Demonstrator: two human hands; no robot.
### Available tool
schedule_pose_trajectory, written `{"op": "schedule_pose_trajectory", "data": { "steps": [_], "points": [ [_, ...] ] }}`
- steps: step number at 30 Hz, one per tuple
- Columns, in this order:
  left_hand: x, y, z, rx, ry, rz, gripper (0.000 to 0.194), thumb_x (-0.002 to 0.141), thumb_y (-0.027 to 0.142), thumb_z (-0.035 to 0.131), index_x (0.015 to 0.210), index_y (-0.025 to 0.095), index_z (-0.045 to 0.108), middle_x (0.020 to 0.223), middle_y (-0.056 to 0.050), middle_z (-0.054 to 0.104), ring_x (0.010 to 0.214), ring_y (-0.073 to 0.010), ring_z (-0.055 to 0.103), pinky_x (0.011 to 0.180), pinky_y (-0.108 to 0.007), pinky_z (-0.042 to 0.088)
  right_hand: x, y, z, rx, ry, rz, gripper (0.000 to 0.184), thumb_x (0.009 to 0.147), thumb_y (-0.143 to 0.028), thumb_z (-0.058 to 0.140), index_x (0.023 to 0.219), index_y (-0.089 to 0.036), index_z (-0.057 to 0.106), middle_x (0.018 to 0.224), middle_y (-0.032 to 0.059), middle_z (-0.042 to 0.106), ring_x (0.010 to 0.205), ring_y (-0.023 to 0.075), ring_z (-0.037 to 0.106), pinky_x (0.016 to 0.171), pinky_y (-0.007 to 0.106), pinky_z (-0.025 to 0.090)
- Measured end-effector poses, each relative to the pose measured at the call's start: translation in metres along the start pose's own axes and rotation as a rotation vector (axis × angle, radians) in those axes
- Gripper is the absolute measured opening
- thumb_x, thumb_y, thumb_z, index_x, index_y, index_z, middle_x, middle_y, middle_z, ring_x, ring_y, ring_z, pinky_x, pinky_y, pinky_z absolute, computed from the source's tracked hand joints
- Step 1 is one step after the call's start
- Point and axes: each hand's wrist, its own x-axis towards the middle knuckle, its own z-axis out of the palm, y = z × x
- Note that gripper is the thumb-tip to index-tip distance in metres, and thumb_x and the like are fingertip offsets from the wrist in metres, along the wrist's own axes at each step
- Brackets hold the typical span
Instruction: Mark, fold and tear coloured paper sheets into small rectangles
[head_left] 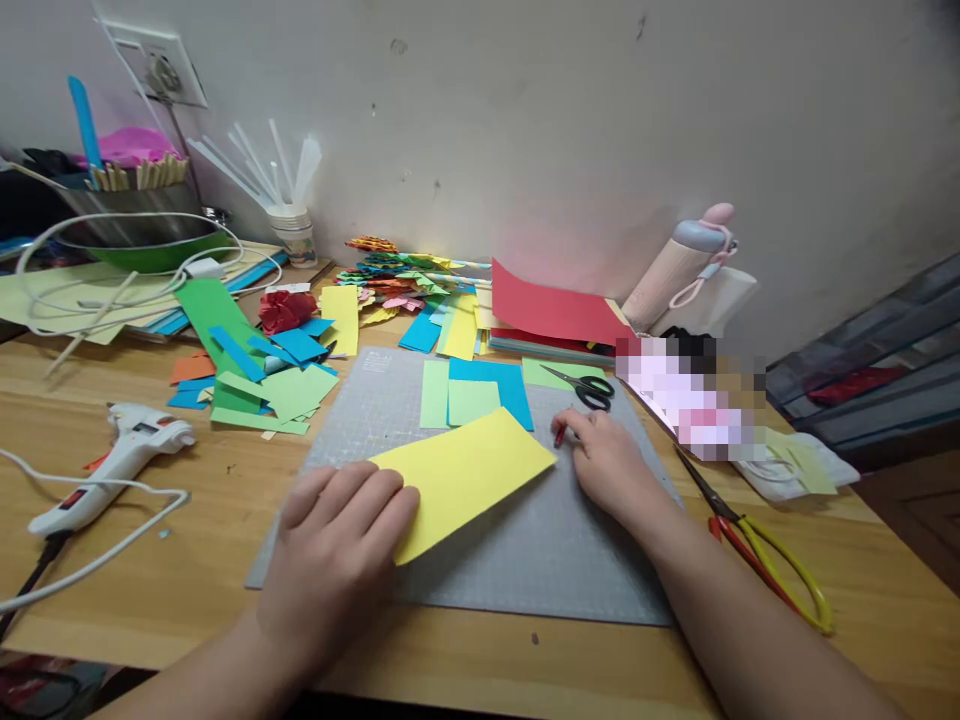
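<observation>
My left hand (341, 545) grips the near left end of a sheet of yellow paper (465, 480), fingers curled over its edge. The sheet tilts up off the grey cutting mat (615, 580). On the mat's right side, my right hand (604, 455) is closed, with a small red object (559, 436) at its fingertips; its kind is too small to make out. Just beyond that hand lie small black scissors (585, 386), partly on a light green strip (536, 373). Behind the yellow sheet are a blue sheet (514, 395) and a light green square (474, 403).
On the left lies a white glue gun (124, 465) with its cord, near a pile of paper scraps (296, 385). Large scissors (780, 565) with red and yellow handles lie right. Folded paper flowers (397, 275), red paper (555, 305) and a bottle (671, 270) stand along the wall.
</observation>
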Motion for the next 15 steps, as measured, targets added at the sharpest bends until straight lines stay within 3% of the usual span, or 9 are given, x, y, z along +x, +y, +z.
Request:
{"op": "schedule_pose_trajectory", "data": {
  "steps": [3,5,7,8,10,13,15],
  "points": [
    [-0.003,0.008,0.005,0.032,-0.126,-0.034,0.029,0.081,0.000,0.039,0.071,0.019,0.058,0.072,-0.004,0.063,0.074,-0.0220,0.055,0.070,-0.036,0.034,-0.007,-0.012,-0.004,-0.037,0.051,0.015,0.031,0.076,-0.011,0.044,0.099,-0.022,0.062,0.086,0.0088,0.054,0.086,0.0277,0.055,0.078,0.043,0.042],
    [-0.004,0.012,0.007,0.037,-0.180,-0.037,0.029,0.080,0.001,0.038,0.066,0.019,0.055,0.068,-0.003,0.059,0.070,-0.0218,0.052,0.070,-0.036,0.033,-0.016,-0.030,-0.007,0.009,0.072,-0.078,0.024,0.083,-0.017,0.044,0.102,-0.020,0.059,0.097,0.0110,0.055,0.096,0.0277,0.054,0.083,0.042,0.043],
    [-0.004,0.017,0.008,0.029,-0.208,-0.034,0.028,0.081,0.003,0.039,0.064,0.019,0.053,0.066,-0.003,0.056,0.068,-0.0216,0.050,0.070,-0.036,0.032,-0.027,-0.052,-0.009,0.158,0.024,-0.388,0.022,0.087,-0.025,0.048,0.107,-0.020,0.056,0.104,0.0115,0.057,0.100,0.0261,0.054,0.083,0.040,0.045],
    [-0.004,0.020,0.009,0.024,-0.213,-0.034,0.027,0.081,0.004,0.039,0.064,0.019,0.053,0.066,-0.003,0.056,0.068,-0.0215,0.049,0.070,-0.036,0.032,-0.033,-0.063,-0.008,0.173,-0.065,-0.561,0.029,0.085,-0.029,0.054,0.113,-0.020,0.055,0.110,0.0123,0.057,0.102,0.0264,0.053,0.083,0.040,0.046],
    [-0.004,0.024,0.008,-0.017,-0.191,-0.014,0.027,0.084,0.006,0.040,0.066,0.019,0.055,0.066,-0.003,0.056,0.068,-0.0208,0.049,0.070,-0.035,0.031,-0.044,-0.080,-0.006,0.093,-0.100,-0.757,0.031,0.084,-0.029,0.057,0.114,-0.020,0.056,0.108,0.0119,0.062,0.092,0.0257,0.056,0.075,0.040,0.047],
    [-0.007,0.023,0.004,-0.194,-0.073,0.090,0.023,0.089,0.011,0.042,0.080,0.017,0.062,0.078,-0.004,0.065,0.078,-0.0204,0.054,0.075,-0.035,0.033,-0.053,-0.087,-0.006,0.005,0.007,-0.865,0.020,0.088,-0.016,0.051,0.105,-0.018,0.061,0.085,0.0075,0.067,0.067,0.0194,0.053,0.057,0.034,0.042],
    [-0.011,0.018,-0.001,-0.312,0.019,0.136,0.024,0.091,0.013,0.042,0.095,0.017,0.065,0.092,-0.006,0.070,0.091,-0.0214,0.056,0.081,-0.036,0.035,-0.054,-0.083,-0.012,0.022,0.097,-0.953,0.019,0.088,-0.013,0.052,0.104,-0.017,0.062,0.081,0.0064,0.068,0.064,0.0181,0.054,0.054,0.033,0.042]
  ]
}}
